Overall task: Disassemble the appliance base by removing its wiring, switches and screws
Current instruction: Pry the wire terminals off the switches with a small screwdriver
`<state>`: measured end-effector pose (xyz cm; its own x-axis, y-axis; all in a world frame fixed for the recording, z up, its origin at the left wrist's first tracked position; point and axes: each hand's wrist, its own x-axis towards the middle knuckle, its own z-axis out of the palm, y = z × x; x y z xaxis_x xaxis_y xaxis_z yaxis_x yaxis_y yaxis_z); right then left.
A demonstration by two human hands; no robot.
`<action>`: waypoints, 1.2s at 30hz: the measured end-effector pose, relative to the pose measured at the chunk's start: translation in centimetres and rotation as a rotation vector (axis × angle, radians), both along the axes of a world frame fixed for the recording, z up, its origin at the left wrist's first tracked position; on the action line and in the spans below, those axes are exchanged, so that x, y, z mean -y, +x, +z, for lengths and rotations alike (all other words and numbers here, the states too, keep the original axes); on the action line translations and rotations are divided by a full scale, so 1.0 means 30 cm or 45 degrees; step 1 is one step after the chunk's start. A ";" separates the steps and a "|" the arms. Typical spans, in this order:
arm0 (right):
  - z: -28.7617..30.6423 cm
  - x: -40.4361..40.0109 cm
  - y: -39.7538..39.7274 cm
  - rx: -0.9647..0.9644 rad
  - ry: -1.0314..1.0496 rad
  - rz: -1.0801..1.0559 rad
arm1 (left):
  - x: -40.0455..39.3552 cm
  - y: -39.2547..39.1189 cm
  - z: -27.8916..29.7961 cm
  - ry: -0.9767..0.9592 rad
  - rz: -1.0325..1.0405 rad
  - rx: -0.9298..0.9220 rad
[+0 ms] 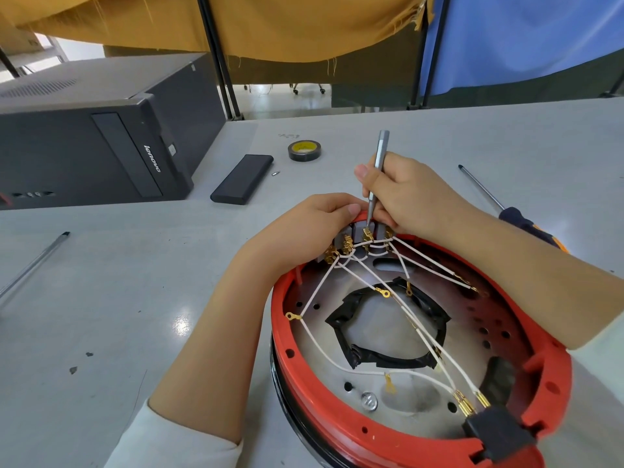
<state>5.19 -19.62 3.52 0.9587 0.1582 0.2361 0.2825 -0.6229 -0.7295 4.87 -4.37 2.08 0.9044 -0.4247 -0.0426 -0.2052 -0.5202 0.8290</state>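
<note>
The red appliance base (418, 349) lies open side up on the grey worktop (135, 298), near its front edge, with white wires (358, 265) fanning from a row of grey switches (358, 236) at the far rim to a black connector block (496, 434) at the near rim. The step in hand looks like freeing the wiring at the switches: the right hand (408, 194) has its grip curled round a slim grey precision screwdriver (376, 177), whose tip sits on a brass terminal (367, 235) of the middle switch, while the left hand (317, 217) grips the rim and the switch bank with curled fingers, steadying them. Several ring terminals (383, 292) already hang loose over the metal plate (371, 319), so the wire ends there seem detached. The next move probably calls for levering or unscrewing this terminal without letting the tip slip onto the neighbouring contacts, then drawing its wire clear. A screw (369, 401) remains in the plate near the front. A larger screwdriver (506, 211), a roll of tape (304, 151), a black case (242, 179) and a computer tower (94, 136) lie on the worktop beyond
</note>
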 end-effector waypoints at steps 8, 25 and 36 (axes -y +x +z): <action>0.011 -0.018 0.039 -0.200 -0.050 -0.049 | 0.003 0.001 0.000 -0.006 0.011 -0.015; 0.000 0.003 -0.001 0.001 0.037 0.117 | 0.001 0.002 -0.002 -0.032 0.019 0.003; 0.004 -0.035 0.023 0.021 -0.445 -0.020 | 0.007 -0.001 0.003 -0.074 0.067 -0.005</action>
<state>5.87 -18.58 3.63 0.9583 0.2173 0.1856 0.2806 -0.8385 -0.4671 4.83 -4.59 2.18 0.9254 -0.3784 -0.0231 -0.1753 -0.4813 0.8589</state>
